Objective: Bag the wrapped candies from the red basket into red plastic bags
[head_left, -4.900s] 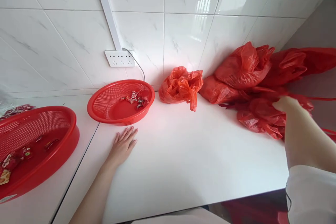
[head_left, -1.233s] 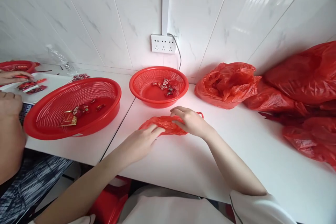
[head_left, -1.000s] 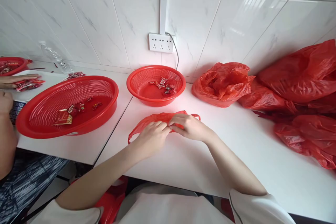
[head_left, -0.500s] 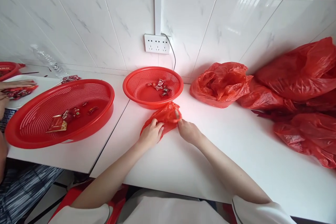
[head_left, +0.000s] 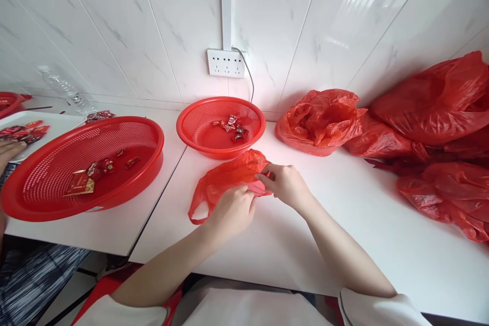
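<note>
A thin red plastic bag [head_left: 225, 175] lies loosely spread on the white table, a loop handle showing at its left end. My left hand [head_left: 235, 211] is closed on the bag's near edge, and my right hand [head_left: 286, 183] pinches the same edge close by on the right. A pinkish patch of the bag shows between the fingers of both hands. Just behind the bag sits a round red basket [head_left: 183, 130] with several small wrapped sweets [head_left: 231, 123] inside.
A larger red basket [head_left: 151, 163] with several packets stands left. Beyond it are a white tray [head_left: 69, 118], a plastic bottle [head_left: 69, 90] and another person's hand [head_left: 11, 152]. Stuffed red bags [head_left: 431, 102] are piled at the right; another red bag [head_left: 319, 122] sits nearer. A socket [head_left: 226, 63] is on the wall.
The bag has gone from bunched up to spread out leftward, its handle now showing. Both my hands have shifted right and closer together. The other person's hand has drawn back from the tray's packets.
</note>
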A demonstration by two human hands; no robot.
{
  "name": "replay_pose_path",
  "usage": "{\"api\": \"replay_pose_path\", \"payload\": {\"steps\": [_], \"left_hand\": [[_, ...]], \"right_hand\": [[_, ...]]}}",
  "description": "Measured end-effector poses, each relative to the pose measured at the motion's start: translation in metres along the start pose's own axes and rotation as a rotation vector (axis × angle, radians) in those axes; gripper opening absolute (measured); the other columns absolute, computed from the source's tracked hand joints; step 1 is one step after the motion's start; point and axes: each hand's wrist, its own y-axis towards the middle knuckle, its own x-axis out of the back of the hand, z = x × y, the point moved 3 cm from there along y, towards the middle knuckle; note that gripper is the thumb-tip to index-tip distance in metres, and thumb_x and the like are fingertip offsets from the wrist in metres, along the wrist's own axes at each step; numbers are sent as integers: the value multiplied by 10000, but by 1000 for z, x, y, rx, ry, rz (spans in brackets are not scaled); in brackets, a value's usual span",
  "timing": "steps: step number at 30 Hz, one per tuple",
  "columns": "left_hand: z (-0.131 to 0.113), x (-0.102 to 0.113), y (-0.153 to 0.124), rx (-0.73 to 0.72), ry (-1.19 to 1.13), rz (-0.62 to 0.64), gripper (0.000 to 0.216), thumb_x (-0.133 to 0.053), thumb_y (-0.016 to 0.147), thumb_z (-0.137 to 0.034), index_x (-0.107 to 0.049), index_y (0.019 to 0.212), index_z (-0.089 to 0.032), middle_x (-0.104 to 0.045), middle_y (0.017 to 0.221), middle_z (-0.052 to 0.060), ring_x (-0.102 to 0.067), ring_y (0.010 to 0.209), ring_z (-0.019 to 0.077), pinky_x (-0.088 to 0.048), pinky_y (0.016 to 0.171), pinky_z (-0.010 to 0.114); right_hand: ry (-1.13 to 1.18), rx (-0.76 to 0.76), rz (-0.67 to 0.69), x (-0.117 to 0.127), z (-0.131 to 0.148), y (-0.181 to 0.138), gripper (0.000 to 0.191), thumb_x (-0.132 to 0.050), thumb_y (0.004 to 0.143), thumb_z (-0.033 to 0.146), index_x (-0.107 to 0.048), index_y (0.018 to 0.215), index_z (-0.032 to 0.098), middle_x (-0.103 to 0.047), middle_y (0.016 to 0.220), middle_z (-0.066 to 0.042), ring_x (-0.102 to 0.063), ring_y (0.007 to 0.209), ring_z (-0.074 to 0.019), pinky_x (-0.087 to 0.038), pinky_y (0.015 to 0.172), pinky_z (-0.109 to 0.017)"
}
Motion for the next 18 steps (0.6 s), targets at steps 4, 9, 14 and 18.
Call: {"api": "replay_pose_path", "payload": {"steps": [4,9,14,18], "left_hand": [[6,-8,8,10,-18,-38,289,-373,922,-153,-653,855,-176,-676,855,89,-632,840,237,-446,788,378],[41,-12,14,235,-135,249,262,-387,917,-209,-649,930,-204,-699,816,82,-653,740,215,-456,681,306],[59,-7,9,382,-44,275,364,-516,863,-344,-580,1130,-105,-693,799,163,-669,680,297,-437,573,333],[50,-6,4,433,11,224,529,-620,777,-324,-550,1211,-29,-668,718,202,-665,700,385,-450,595,398]], "right_hand": [[477,85,118,9,11,-6,307,-600,851,487,-636,759,196,-597,510,21,-441,398,-91,-367,407,-207],[424,98,-181,35,-9,-4,272,-599,849,425,-572,716,189,-534,500,38,-404,416,-84,-330,435,-213],[-221,-33,-567,77,-23,-19,131,-631,805,327,-608,759,206,-596,591,18,-483,483,-127,-365,512,-256],[-126,331,-508,71,25,-42,143,-488,940,259,-610,990,203,-685,888,-53,-637,704,-146,-487,634,-255]]}}
